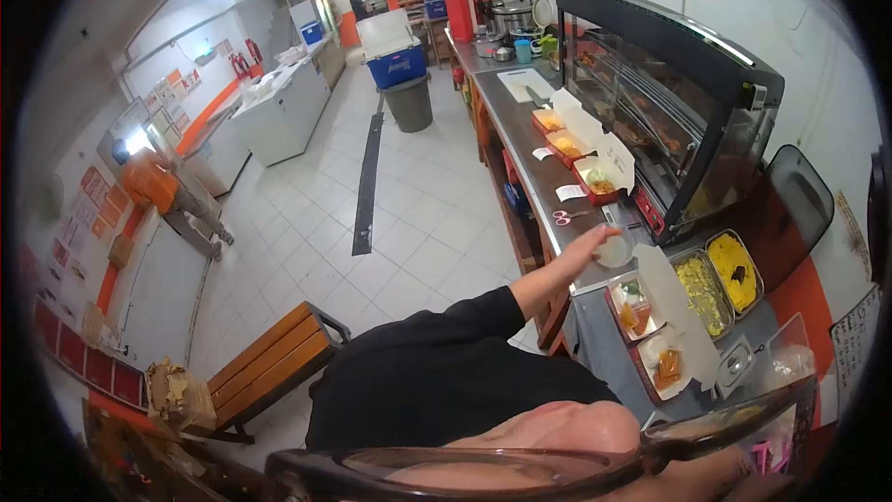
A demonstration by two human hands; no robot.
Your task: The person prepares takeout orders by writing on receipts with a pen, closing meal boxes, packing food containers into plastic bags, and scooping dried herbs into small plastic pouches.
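My left hand reaches over the counter from a black sleeve, its fingers curled around a small round translucent tub. Just below it are two open red-and-white food boxes: one holds food with an orange-brown piece, the other rice and a brown fried piece. Beyond the hand lie red-handled scissors and a row of open boxes, the nearest filled with food. To the right are metal trays of yellowish chopped food and yellow food. My right hand is out of view.
A glass food warmer stands along the wall side of the counter. Farther along are a white cutting board with a knife and pots. A wooden bench, a grey bin and a person in orange are across the floor.
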